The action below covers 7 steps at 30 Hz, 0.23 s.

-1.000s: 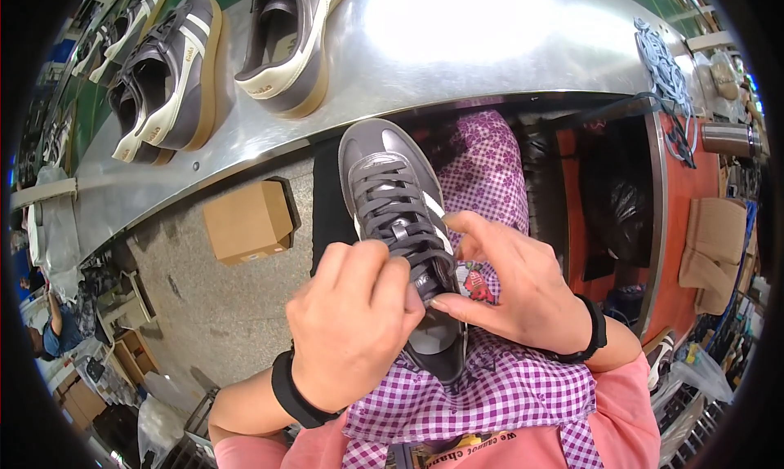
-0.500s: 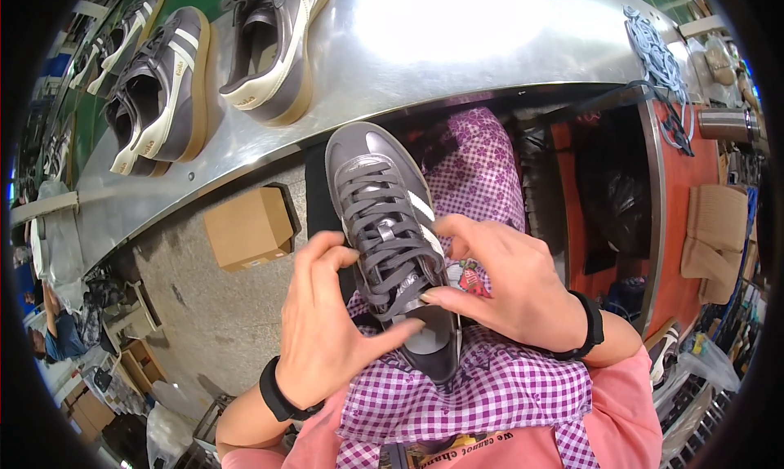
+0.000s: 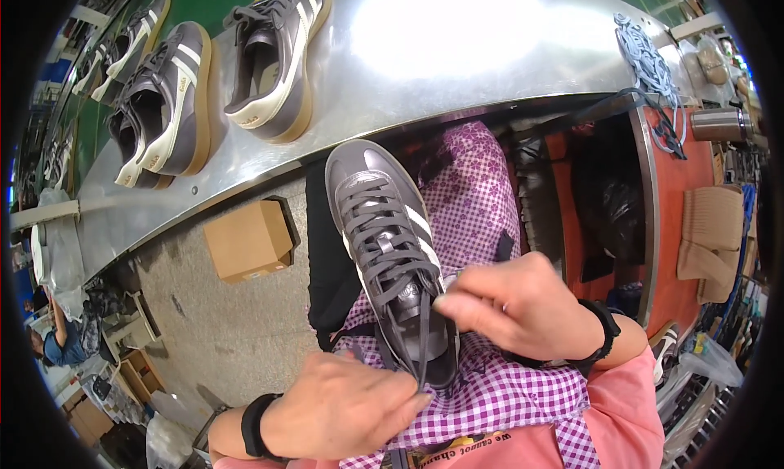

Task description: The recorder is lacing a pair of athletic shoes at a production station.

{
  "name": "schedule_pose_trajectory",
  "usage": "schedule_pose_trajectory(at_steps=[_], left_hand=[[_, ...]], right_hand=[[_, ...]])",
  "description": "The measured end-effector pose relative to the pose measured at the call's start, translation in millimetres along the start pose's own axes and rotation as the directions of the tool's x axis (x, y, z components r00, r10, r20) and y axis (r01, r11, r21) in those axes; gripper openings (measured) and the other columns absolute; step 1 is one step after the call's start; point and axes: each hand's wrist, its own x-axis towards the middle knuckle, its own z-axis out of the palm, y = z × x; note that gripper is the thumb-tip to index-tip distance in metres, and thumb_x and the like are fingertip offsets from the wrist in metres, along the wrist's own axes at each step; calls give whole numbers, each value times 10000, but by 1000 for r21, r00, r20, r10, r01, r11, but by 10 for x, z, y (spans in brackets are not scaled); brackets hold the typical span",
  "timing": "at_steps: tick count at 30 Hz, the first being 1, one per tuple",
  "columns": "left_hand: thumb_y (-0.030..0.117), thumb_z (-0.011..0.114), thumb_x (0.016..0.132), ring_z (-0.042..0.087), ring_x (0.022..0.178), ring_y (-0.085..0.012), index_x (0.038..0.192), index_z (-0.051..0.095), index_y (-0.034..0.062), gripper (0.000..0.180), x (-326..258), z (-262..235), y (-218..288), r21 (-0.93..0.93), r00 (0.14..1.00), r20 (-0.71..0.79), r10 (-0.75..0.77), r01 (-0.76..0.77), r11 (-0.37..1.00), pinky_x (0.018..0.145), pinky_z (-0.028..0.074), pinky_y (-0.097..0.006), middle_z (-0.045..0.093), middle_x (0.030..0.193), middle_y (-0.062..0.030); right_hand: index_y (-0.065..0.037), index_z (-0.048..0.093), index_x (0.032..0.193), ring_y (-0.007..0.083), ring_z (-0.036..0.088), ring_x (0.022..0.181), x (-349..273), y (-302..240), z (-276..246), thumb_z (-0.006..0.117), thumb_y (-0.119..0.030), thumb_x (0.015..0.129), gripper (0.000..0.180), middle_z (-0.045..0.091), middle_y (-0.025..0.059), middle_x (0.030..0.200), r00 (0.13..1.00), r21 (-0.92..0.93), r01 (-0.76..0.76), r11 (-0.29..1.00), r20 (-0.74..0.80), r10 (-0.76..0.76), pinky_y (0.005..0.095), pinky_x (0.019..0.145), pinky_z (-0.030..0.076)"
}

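Note:
A grey sneaker [image 3: 346, 170] with white side stripes rests on my lap, toe pointing away from me. Its dark grey shoelace [image 3: 390, 261] is threaded criss-cross up the front, with loose lengths trailing over the opening toward me. Near the heel, my left hand [image 3: 343, 405] is closed, its fingertips pinching the trailing lace. My right hand [image 3: 518, 306] is also closed, thumb against fingers beside the right edge of the shoe's opening; what it pinches is hidden. A purple checked apron [image 3: 498, 391] lies under the shoe.
A shiny metal table [image 3: 392, 102] crosses ahead, with a similar sneaker [image 3: 273, 85] and several more at its left. Blue laces [image 3: 645, 57] lie at its right end. A cardboard box [image 3: 249, 239] stands on the floor, and a red-panelled cabinet [image 3: 686, 191] is at right.
My left hand has come down from the shoe's left side to the heel and closed on the lace. My right hand has shifted slightly down and closed. The lace ends now stretch toward me.

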Motion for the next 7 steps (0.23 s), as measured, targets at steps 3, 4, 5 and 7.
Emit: schedule_pose_trajectory(at_steps=[3,4,5,7], left_hand=[[224,725,786,528,452,-221,606,502,137,300,63,-38,80,75,997,71,31,-37,997,420,401,-325,474,513,-20],[224,725,786,528,452,-221,606,502,137,300,94,-37,91,77,996,81,49,-56,996,420,401,-325,474,513,-20],[228,729,782,538,458,-210,608,508,138,295,115,-28,111,55,985,140,104,-113,992,423,407,-318,481,516,-14],[232,733,778,548,463,-199,611,515,139,290,202,-24,145,33,954,219,206,-218,975,427,412,-311,488,520,-8]], right_hand=[[-7,596,633,364,558,452,-41,76,65,592,-406,922,493,524,177,490,929,-72,100,992,363,-67,415,445,444],[-18,575,646,372,564,480,-20,38,48,570,-376,940,463,532,169,508,909,-103,113,988,413,-61,434,448,436],[-24,563,651,374,567,494,-41,85,103,561,-345,944,435,536,170,522,910,-62,135,989,401,-99,445,455,433],[-38,544,679,374,582,544,-75,91,132,534,-258,946,346,555,172,567,912,32,207,978,356,-205,472,494,435]])
